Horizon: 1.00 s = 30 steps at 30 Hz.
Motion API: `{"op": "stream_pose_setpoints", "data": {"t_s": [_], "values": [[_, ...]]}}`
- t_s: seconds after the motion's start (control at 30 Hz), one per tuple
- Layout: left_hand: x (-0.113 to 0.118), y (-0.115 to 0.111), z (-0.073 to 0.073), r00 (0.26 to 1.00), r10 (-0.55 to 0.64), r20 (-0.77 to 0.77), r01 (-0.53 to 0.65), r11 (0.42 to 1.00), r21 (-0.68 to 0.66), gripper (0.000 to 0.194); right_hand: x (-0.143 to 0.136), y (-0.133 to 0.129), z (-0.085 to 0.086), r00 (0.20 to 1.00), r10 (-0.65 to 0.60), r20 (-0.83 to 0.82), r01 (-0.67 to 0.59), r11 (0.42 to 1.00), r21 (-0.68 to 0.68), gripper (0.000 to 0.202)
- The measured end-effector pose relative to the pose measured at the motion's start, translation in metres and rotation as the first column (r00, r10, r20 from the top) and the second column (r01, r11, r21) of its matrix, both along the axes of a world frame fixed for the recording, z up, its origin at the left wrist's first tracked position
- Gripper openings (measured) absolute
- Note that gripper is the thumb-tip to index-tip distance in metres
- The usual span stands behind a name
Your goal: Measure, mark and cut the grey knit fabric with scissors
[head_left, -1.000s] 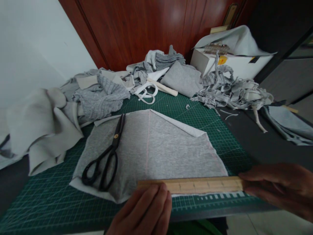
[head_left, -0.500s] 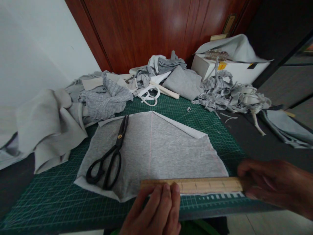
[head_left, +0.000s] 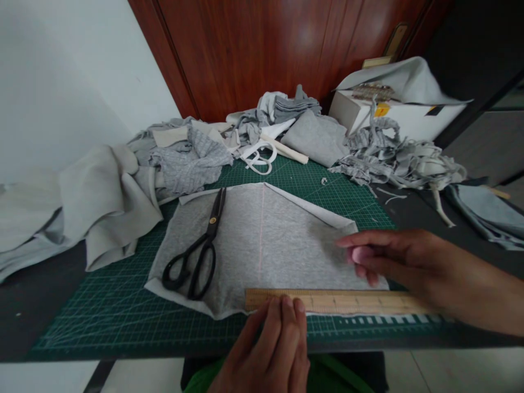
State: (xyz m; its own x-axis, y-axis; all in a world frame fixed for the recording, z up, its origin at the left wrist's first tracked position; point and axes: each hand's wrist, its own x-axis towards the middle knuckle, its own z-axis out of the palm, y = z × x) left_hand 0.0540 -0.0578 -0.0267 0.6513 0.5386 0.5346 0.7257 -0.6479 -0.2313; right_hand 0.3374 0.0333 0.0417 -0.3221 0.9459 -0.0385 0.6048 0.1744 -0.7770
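A wooden ruler (head_left: 339, 302) lies along the near edge of a grey knit fabric piece (head_left: 303, 245). My left hand (head_left: 272, 341) holds the ruler down near its left end, fingers close together and fingertips on the wood. Above the fabric's right side hovers my right hand (head_left: 393, 256), loosely open with its index finger stretched out and nothing visible in it. Its wrist covers the ruler's right end. Black scissors (head_left: 208, 234) rest shut on the fabric's left part, handles toward me. A faint pink line runs down the fabric, and its far right edge is folded over.
A green cutting mat (head_left: 123, 305) lies under the fabric. Crumpled grey cloth (head_left: 102, 202) is heaped on the left. Behind are fabric scraps (head_left: 315, 136) and white tape loops (head_left: 262, 161). At the right are shredded strips (head_left: 401, 161), a white box (head_left: 405, 117) and folded cloth (head_left: 487, 213).
My right hand has let go of the ruler's right end and moved up and left over the fabric. My left hand stays on the ruler. The whole view has shifted slightly.
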Motion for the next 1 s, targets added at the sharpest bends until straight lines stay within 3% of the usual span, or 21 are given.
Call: {"op": "stream_pose_setpoints", "data": {"t_s": [0.07,0.13,0.2,0.33,0.43,0.63,0.87,1.0], "values": [[0.000,0.001,0.003,1.000,-0.014,0.006,0.014,1.000,0.003,0.034,-0.025,0.004,0.002,0.980,0.087,-0.179,-0.122,0.973,-0.195,0.035],[-0.001,0.002,0.006,1.000,-0.024,0.011,0.024,1.000,-0.012,0.034,-0.047,0.008,0.006,0.958,0.161,-0.239,-0.223,0.940,-0.260,0.021],[-0.003,0.003,0.008,0.999,-0.036,0.016,0.036,0.999,-0.026,0.033,-0.067,0.013,0.011,0.948,0.264,-0.176,-0.300,0.927,-0.227,0.018],[-0.006,0.006,0.013,0.997,-0.075,0.027,0.077,0.996,-0.046,0.032,-0.094,0.022,0.015,0.920,0.392,-0.028,-0.392,0.920,-0.012,0.016],[-0.009,0.010,0.022,0.995,-0.099,0.013,0.100,0.992,-0.081,0.037,-0.107,0.026,0.008,0.893,0.450,-0.019,-0.450,0.893,0.011,0.014],[-0.015,0.018,0.034,0.981,-0.166,-0.104,0.152,0.980,-0.128,0.037,-0.119,0.027,-0.001,0.881,0.472,0.022,-0.471,0.881,-0.034,0.011],[-0.018,0.018,0.033,0.957,-0.214,-0.197,0.199,0.976,-0.090,0.035,-0.125,0.027,0.001,0.879,0.468,0.094,-0.475,0.876,0.082,0.013],[-0.016,0.016,0.035,0.957,-0.204,-0.204,0.190,0.978,-0.088,0.033,-0.127,0.024,0.000,0.849,0.507,0.146,-0.526,0.834,0.164,0.016]]}}
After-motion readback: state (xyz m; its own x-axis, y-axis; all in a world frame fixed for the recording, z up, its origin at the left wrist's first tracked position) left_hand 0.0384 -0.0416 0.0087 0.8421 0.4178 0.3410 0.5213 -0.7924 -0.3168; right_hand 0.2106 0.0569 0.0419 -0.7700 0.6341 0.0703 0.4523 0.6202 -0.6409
